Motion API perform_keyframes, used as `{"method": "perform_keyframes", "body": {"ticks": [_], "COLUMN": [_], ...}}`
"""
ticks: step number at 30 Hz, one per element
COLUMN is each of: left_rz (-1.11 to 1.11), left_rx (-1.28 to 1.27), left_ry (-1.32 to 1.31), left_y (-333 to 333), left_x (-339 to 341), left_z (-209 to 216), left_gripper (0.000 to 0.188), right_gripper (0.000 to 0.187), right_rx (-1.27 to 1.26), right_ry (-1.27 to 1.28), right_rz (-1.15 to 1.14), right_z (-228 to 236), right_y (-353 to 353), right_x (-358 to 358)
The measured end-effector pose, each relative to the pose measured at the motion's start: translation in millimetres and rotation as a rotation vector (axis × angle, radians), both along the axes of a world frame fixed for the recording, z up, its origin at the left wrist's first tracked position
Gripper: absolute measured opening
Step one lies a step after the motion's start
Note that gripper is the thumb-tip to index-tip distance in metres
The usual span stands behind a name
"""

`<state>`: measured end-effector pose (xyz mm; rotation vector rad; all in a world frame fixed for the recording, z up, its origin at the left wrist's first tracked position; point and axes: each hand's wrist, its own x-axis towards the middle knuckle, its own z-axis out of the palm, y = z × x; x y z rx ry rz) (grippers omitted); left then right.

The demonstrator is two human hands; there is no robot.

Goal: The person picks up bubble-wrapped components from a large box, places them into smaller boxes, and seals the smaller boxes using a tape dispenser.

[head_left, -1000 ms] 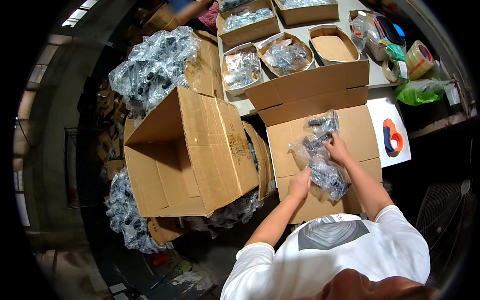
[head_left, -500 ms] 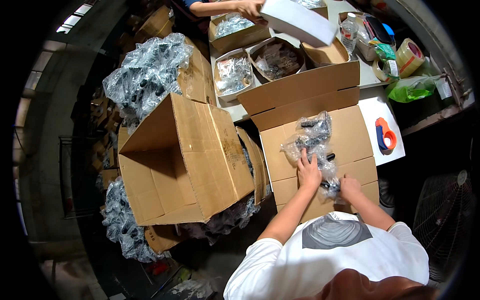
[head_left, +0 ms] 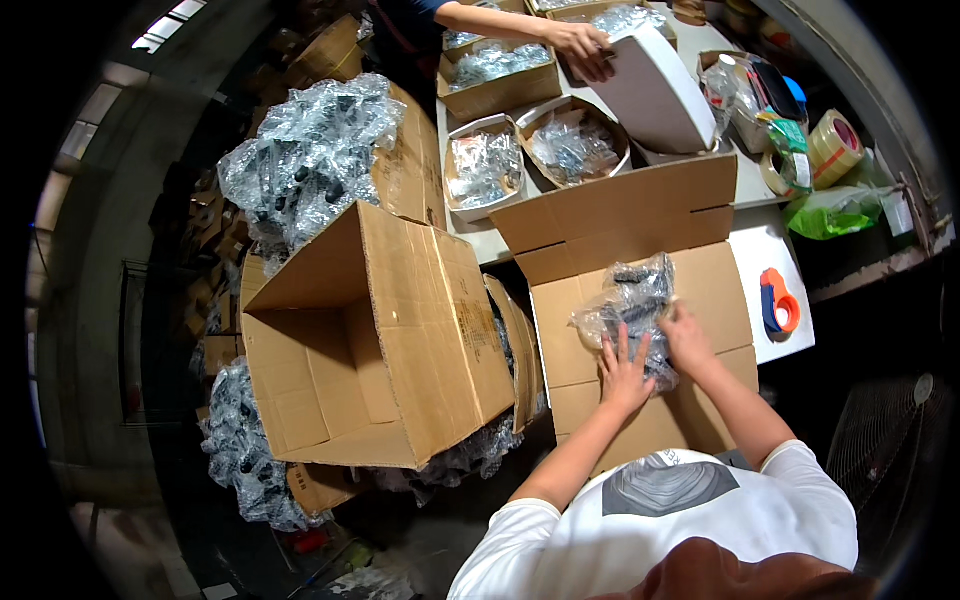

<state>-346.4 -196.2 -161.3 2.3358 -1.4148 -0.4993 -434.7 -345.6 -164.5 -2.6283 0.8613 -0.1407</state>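
A bundle of dark parts in clear bubble wrap (head_left: 645, 285) lies on an opened-out cardboard box (head_left: 572, 362) in front of me. My left hand (head_left: 626, 382) rests on the lower part of the bundle, fingers spread and pressing on the wrap. At its right edge, my right hand (head_left: 688, 342) has curled fingers gripping the bubble wrap. What the dark parts are is hard to make out through the plastic.
An open carton (head_left: 440, 340) stands on its side at left, bubble-wrapped goods (head_left: 310, 150) behind it. Across the table, a co-worker's hand (head_left: 583, 48) holds a white box (head_left: 655, 88) above boxes of bagged parts (head_left: 487, 165). An orange-blue tape dispenser (head_left: 780, 303) lies at right, a fan (head_left: 885, 430) below.
My right hand has moved up along the bundle, whose lower end is now folded up and shorter. My left hand is slightly lower. The co-worker's white box has tilted and shifted right.
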Motion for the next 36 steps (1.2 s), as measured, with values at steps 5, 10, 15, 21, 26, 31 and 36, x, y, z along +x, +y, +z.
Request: {"method": "perform_keyframes", "body": {"ticks": [5,10,15,21,26,31,36], "left_rz": [0.014,-0.048,0.122,0.214,0.201,0.181,0.163], "left_rx": [0.053,-0.109,-0.49,-0.564,-0.286,-0.218,-0.177], "left_ry": [0.064,0.077,-0.034,-0.193,-0.226,-0.208,-0.287], "left_y": [-7.8,-2.3,2.1,-98.4,-121.6,-124.3,-113.7], "left_x": [21.9,20.4,37.4,142.6,239.6,221.6,209.6], "left_z": [-4.4,3.0,1.0,99.1,98.0,103.1,104.6], "left_gripper": [0.092,0.082,0.068,0.063,0.068,0.058,0.06], "right_gripper": [0.038,0.013,0.033,0.008,0.006,0.007,0.01], "right_rx": [0.287,-0.053,0.187,0.829,1.051,1.493,1.59], "right_ry": [-0.116,-0.744,0.449,0.566,0.294,-0.223,-0.536], "right_rz": [0.145,-0.09,-0.18,-0.452,-0.61,-0.868,-0.822], "right_z": [56.1,126.3,128.3,-7.2,23.8,52.1,95.6], "right_y": [-19.3,-141.7,-216.3,-342.8,-274.8,-265.9,-250.6], "right_x": [37.1,142.9,273.7,251.1,310.1,276.5,256.6]}}
